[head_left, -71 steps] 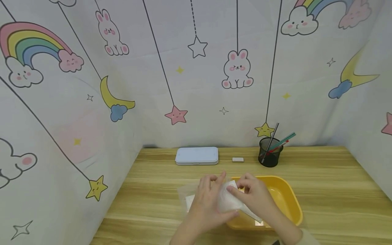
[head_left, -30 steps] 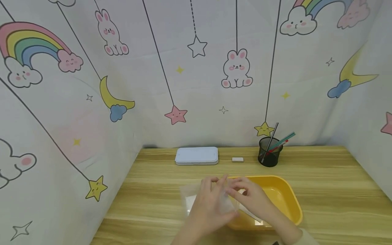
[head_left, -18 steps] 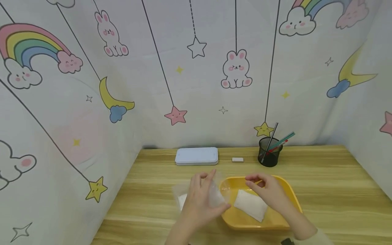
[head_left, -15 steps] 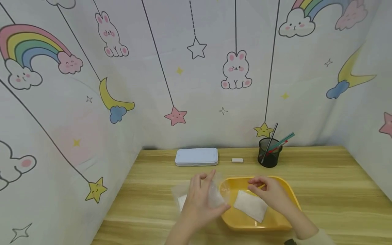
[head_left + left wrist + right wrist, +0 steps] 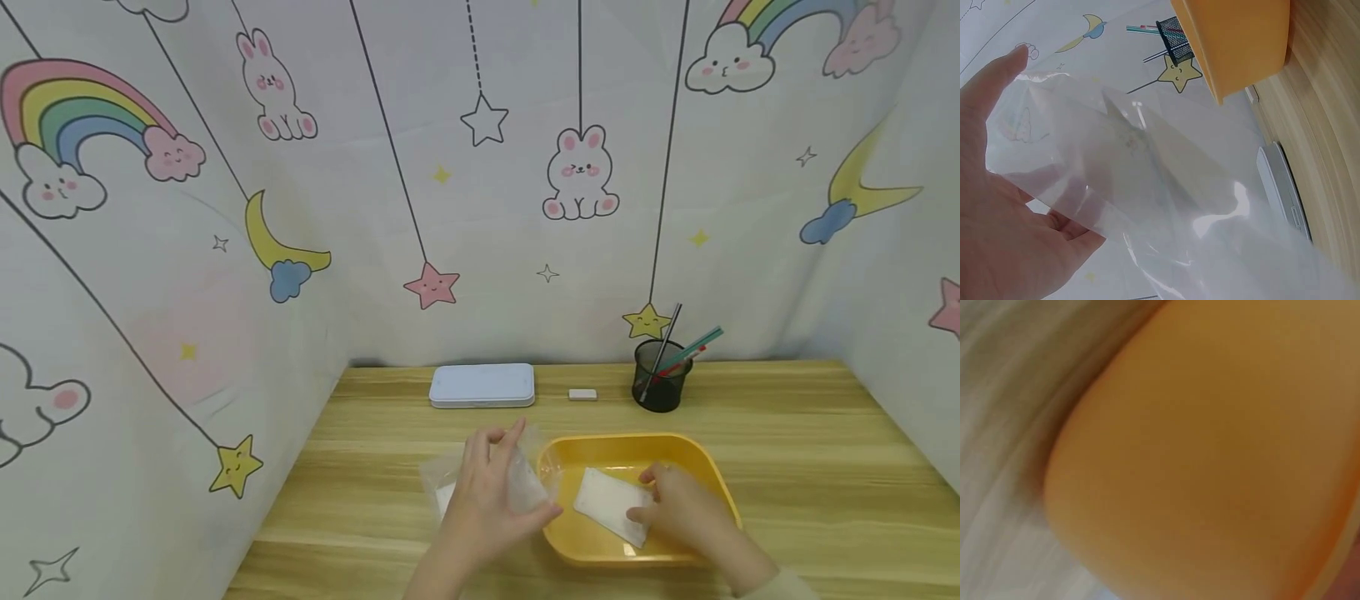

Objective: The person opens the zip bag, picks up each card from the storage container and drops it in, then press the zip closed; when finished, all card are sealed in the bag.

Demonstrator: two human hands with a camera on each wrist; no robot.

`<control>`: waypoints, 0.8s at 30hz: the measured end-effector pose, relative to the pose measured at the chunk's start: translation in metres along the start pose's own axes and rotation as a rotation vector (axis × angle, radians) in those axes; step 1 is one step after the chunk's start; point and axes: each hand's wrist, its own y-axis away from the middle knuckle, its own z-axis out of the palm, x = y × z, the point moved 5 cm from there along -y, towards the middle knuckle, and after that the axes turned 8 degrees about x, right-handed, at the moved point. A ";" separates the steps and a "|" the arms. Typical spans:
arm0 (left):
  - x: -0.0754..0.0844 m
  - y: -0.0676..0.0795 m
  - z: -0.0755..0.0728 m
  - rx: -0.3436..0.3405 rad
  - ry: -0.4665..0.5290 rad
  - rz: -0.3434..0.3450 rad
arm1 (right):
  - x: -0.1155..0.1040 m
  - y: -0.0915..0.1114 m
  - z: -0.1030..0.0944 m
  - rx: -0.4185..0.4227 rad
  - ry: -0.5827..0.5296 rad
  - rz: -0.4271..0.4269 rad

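Note:
A yellow plastic basin (image 5: 600, 442) stands at the front of the table, with a flat white rectangular packet (image 5: 603, 500) lying inside. To its left, my left hand (image 5: 487, 508) holds a clear plastic bag (image 5: 1166, 181), thumb and fingers spread apart at the bag's mouth. Something white shows through the bag left of that hand. My right hand (image 5: 690, 510), slightly blurred, is down in the basin with its thumb and forefinger apart at the packet's right edge. Mostly the blurred basin side (image 5: 1197, 450) fills the right wrist view, with the right fingers hidden.
Along the back of the wooden table (image 5: 352, 467) stand a white flat case (image 5: 482, 386), a small white eraser-like block (image 5: 582, 394) and a black mesh pen cup (image 5: 658, 377) with several pencils. A patterned curtain (image 5: 360, 208) hangs close behind and at both sides.
The right hand has left the bag, swung right and come down onto the white packet in the basin. With the bag still held, the left hand has shifted slightly left.

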 end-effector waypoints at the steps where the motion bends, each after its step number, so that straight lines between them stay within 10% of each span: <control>1: 0.000 0.000 0.000 -0.003 0.002 -0.004 | 0.001 0.000 0.002 0.003 0.025 -0.003; 24: -0.002 0.001 -0.001 -0.029 0.044 -0.018 | 0.015 -0.003 0.012 -0.006 0.003 -0.003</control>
